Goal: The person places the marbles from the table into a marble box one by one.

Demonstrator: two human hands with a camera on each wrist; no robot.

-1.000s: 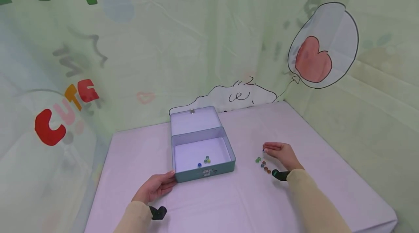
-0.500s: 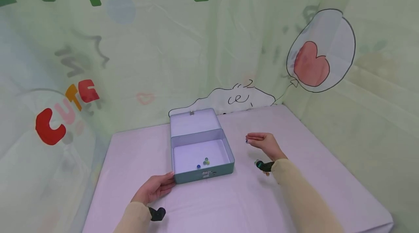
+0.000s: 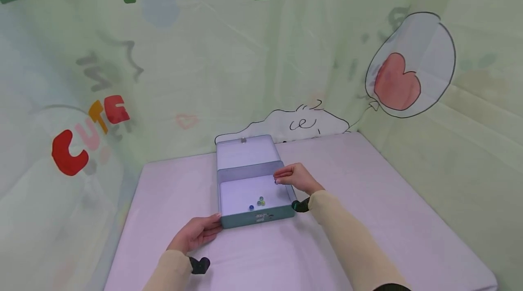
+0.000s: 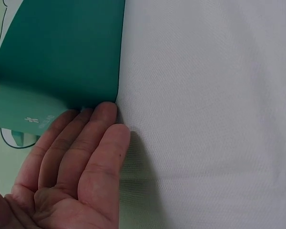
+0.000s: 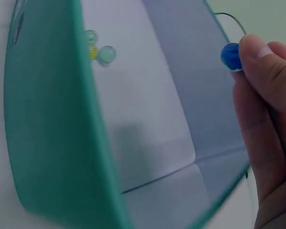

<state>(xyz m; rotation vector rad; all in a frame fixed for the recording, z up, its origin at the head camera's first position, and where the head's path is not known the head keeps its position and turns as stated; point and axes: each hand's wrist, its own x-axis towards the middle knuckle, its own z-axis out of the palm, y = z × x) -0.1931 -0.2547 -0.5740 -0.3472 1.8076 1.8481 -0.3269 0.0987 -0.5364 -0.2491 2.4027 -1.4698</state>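
Note:
My left hand (image 3: 199, 233) rests its nearly straight fingers against the near left corner of a green metal box (image 3: 245, 220). In the left wrist view, the fingertips (image 4: 105, 112) touch the low edge of its wall, and part of the thumb shows at the left border. A blue glass marble (image 5: 231, 57) is pinched between the thumb and fingers of my right hand (image 3: 300, 178), above the right part of the box. Inside lie a dark blue marble (image 3: 251, 208) and a small cluster of pale green and yellow marbles (image 3: 261, 201).
The box's lid (image 3: 247, 152) stands open toward the back, with a metal clasp (image 3: 243, 140) on its edge. A pale cloth covers the table (image 3: 171, 191). Printed curtains (image 3: 196, 77) enclose the back and sides. My right sleeve (image 3: 347, 232) covers part of the table.
My right hand has moved left from the loose marbles on the table to above the box, carrying the blue marble. Those loose marbles are now hidden behind the arm. The left hand stays put.

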